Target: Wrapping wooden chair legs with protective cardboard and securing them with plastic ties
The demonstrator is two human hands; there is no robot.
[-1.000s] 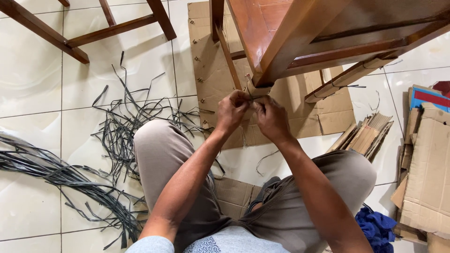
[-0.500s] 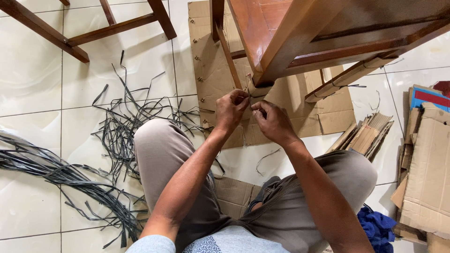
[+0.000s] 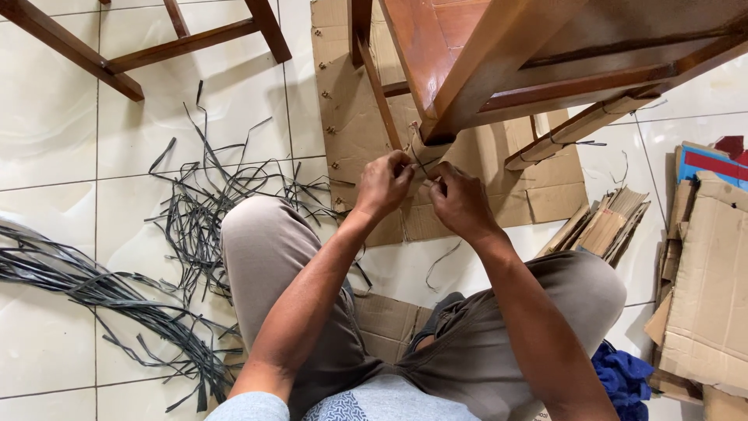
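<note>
While I look down from the head camera, I see my left hand [image 3: 383, 183] and my right hand [image 3: 460, 201] close together at the end of a wooden chair leg [image 3: 475, 74]. That leg end wears a cardboard wrap [image 3: 427, 152], and a thin dark strap [image 3: 419, 162] crosses it just above my knuckles. My left fingers are curled and pressed together, pinching the strap against the wrap; the thumb and forefinger of my right hand also nip something at the wrap's lower edge, though I cannot tell whether it is the strap's tail or the cardboard itself. Beneath and beyond both hands lies a flat cardboard sheet [image 3: 354, 125] on the tiled floor [image 3: 62, 148]. Off to the left of my left hand sprawls a tangle of loose dark straps [image 3: 195, 218]. To the right of my right hand sits a stack of folded cardboard strips [image 3: 608, 226], and farther right a pile of cardboard pieces [image 3: 709, 281].
</note>
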